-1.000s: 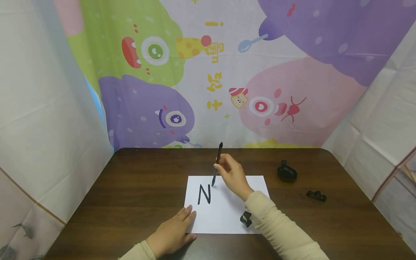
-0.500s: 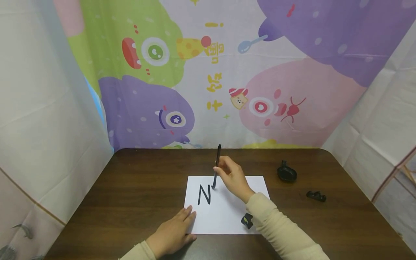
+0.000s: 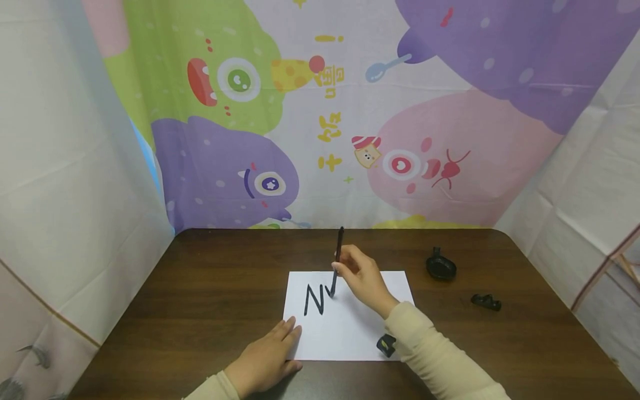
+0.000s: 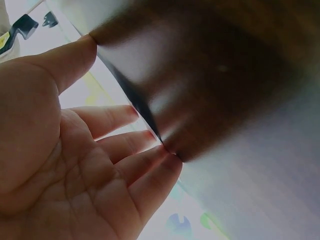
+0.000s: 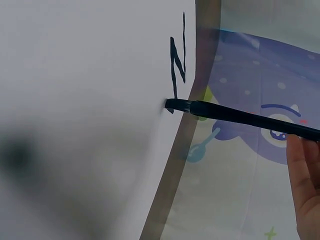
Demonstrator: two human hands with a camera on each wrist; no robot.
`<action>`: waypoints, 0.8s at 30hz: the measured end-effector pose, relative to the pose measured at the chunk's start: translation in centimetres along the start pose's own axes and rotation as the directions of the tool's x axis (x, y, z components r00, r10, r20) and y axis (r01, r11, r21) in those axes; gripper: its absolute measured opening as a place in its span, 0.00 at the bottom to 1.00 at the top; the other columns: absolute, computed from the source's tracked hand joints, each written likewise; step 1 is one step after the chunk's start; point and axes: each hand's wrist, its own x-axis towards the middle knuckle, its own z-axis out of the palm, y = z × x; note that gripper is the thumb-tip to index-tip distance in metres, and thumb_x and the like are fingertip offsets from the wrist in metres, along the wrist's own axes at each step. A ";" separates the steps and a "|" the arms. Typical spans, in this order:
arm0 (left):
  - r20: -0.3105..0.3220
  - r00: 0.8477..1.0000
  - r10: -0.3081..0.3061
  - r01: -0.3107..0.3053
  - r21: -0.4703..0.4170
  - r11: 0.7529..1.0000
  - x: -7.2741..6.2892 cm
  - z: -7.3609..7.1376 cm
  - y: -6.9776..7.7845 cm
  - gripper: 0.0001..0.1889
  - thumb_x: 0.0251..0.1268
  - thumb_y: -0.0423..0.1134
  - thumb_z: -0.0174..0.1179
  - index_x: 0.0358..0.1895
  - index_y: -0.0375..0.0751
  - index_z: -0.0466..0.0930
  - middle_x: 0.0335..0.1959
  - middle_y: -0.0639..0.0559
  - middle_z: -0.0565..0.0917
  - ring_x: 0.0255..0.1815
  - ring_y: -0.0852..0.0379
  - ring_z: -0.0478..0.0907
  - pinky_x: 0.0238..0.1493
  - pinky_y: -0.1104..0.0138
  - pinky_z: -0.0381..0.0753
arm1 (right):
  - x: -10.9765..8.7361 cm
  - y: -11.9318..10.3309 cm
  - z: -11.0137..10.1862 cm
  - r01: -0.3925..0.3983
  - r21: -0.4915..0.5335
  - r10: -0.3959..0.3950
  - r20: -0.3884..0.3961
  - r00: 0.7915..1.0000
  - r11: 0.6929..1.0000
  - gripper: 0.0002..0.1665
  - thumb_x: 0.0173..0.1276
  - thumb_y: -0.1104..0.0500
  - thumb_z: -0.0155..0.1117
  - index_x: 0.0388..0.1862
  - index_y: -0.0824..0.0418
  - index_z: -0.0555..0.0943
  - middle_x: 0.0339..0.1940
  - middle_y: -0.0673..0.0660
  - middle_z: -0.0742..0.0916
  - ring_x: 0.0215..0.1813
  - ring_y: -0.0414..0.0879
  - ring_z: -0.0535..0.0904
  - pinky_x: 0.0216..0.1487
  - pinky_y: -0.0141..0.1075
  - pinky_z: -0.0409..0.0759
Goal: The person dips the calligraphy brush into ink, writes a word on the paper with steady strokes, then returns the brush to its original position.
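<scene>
My right hand [image 3: 367, 278] pinches a slim black paintbrush [image 3: 339, 247], held nearly upright. Its dark tip touches the white sheet of paper [image 3: 350, 333], just right of a black letter N [image 3: 314, 300]. A short slanted stroke leads down to the tip. In the right wrist view the brush [image 5: 240, 115] crosses from the fingers to the paper, bristles bent against it. My left hand [image 3: 267, 353] lies flat with fingers straight, fingertips on the paper's left edge. In the left wrist view the fingertips of this hand [image 4: 90, 160] rest on the surface.
To the right of the paper stand a small black pan-shaped dish [image 3: 441, 267] and a low, notched black holder [image 3: 486, 301]. A black piece with a yellow mark [image 3: 386, 345] sits by the right cuff. A cartoon-printed curtain [image 3: 325, 194] hangs behind the brown table [image 3: 200, 294].
The right hand and brush have moved down and slightly right, leaving a short new slanted stroke beside the N. My left hand has stayed put.
</scene>
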 end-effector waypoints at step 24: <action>-0.002 1.000 -0.005 0.005 0.001 1.000 0.1 0.1 -0.1 0.35 0.62 0.52 0.63 0.68 0.36 0.70 0.72 0.37 0.68 0.72 0.38 0.67 0.64 0.45 0.73 | -1.4 -1.2 -0.7 0.008 -0.016 -0.008 0.055 0.998 1.000 0.11 0.67 0.64 0.65 0.46 0.65 0.77 0.31 0.55 0.82 0.36 0.44 0.84 0.37 0.31 0.85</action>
